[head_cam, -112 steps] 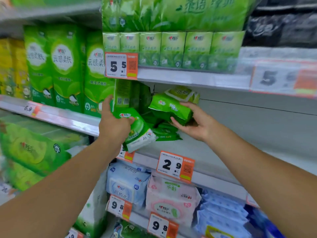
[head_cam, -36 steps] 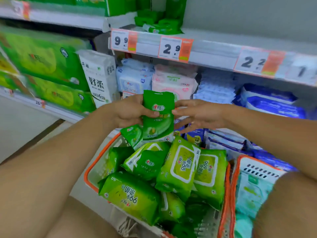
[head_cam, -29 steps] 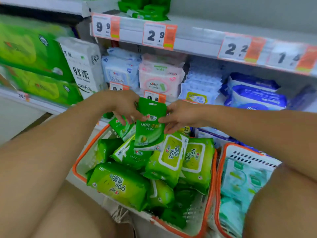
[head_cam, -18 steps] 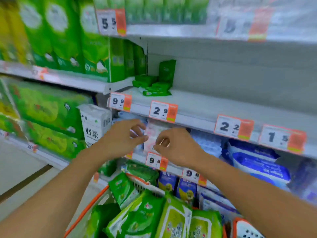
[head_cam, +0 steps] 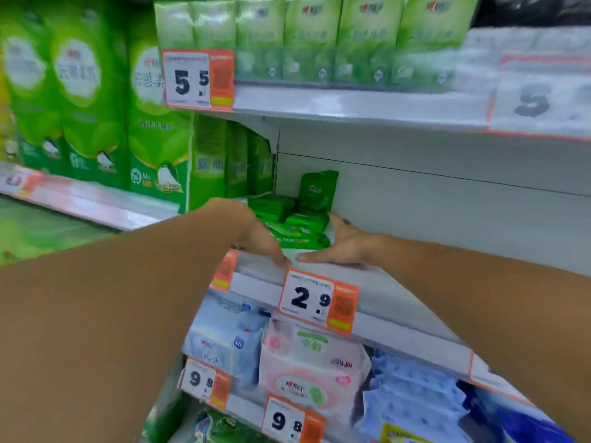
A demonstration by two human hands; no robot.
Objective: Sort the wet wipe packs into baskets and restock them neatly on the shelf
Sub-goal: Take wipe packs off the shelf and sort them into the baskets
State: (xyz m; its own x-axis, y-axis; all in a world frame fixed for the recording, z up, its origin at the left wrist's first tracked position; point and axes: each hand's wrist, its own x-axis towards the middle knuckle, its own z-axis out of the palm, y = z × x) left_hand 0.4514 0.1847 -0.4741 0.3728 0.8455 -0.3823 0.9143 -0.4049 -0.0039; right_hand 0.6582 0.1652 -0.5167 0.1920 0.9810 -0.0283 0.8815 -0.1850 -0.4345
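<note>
up on the grey metal middle shelf [head_cam: 399, 282], both bare hands are spread around a small heap of flat dark green wet wipe packs [head_cam: 295, 228]. the left hand [head_cam: 256, 233] comes in from the left of the heap, fingers straight and pointing down to the shelf's front lip, grasping nothing. the right hand [head_cam: 343, 246] lies to the heap's right, palm facing the packs, thumb stretched forward along the lip and fingers extended toward the back wall, also released; whether it touches the packs i cannot tell. the thumb and the left fingertips nearly meet in front of the heap. one more dark green wet wipe pouch [head_cam: 318, 190] stands upright behind the heap, leaning on the grey back panel. just below the hands an orange and white price tag reading 2.9 [head_cam: 316, 302] is clipped to the shelf edge. under it sits a pale pink wipe pack [head_cam: 307, 372] beside a light blue wipe pack [head_cam: 224, 337].
</note>
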